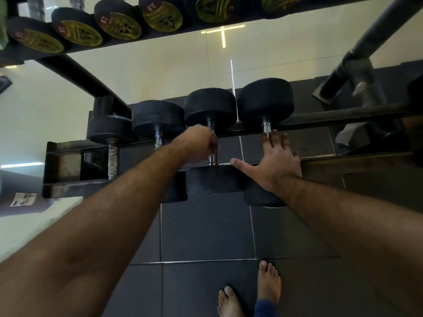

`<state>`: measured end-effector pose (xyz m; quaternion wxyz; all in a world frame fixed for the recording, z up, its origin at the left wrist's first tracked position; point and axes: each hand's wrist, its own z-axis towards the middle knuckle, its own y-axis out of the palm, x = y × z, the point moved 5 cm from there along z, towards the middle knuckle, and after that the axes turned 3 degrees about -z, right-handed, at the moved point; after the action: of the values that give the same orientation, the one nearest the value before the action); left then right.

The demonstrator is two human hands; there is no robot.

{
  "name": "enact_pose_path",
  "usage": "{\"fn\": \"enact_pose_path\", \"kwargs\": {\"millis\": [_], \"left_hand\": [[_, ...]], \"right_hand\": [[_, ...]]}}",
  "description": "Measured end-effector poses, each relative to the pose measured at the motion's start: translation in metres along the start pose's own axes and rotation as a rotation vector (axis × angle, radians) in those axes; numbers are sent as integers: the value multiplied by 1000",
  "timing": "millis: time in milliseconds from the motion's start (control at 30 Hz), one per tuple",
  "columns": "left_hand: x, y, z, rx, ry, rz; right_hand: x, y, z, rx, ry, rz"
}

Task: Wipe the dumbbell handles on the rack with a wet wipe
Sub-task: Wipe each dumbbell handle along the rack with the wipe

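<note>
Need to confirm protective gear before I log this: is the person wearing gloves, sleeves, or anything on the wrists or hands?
Nothing is worn. The left hand and the right hand are both bare: no gloves, no rings visible, no watch or band at either wrist. Both forearms are uncovered with visible hair, and no sleeve shows anywhere up to the frame edge.

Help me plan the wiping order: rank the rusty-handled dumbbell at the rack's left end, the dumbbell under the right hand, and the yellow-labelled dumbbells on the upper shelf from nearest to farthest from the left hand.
From the left hand:
1. Dumbbell under the right hand, just to its right.
2. Rusty-handled dumbbell, at the rack's left end.
3. Yellow-labelled dumbbells, on the upper shelf, up and left.
</note>
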<state>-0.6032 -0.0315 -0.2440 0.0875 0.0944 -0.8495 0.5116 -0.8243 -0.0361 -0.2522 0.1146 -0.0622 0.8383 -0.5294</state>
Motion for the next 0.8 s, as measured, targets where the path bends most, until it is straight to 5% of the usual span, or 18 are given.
{"fn": "enact_pose_path", "kwargs": {"millis": [67, 133, 333, 500, 567, 667, 700, 800], "left_hand": [[4, -10, 6, 263, -8, 95], [14, -6, 10, 339, 25, 198], [18, 7, 25, 191, 79, 281], [25, 16, 20, -445, 182, 223], [24, 5, 24, -346, 186, 151], [23, -10, 29, 47, 174, 244], [27, -6, 30, 61, 197, 326], [44, 24, 22, -286, 301, 422]], "right_hand": [[-1, 0, 0, 5, 6, -2], [-2, -1, 0, 14, 10, -8], [-3, -2, -1, -2, 8, -11], [-4, -3, 0, -16, 5, -18], [-4, -3, 1, -16, 8, -25], [-4, -1, 1, -17, 10, -25], [-4, -1, 2, -12, 9, -23], [-4, -1, 3, -6, 4, -27]]}}
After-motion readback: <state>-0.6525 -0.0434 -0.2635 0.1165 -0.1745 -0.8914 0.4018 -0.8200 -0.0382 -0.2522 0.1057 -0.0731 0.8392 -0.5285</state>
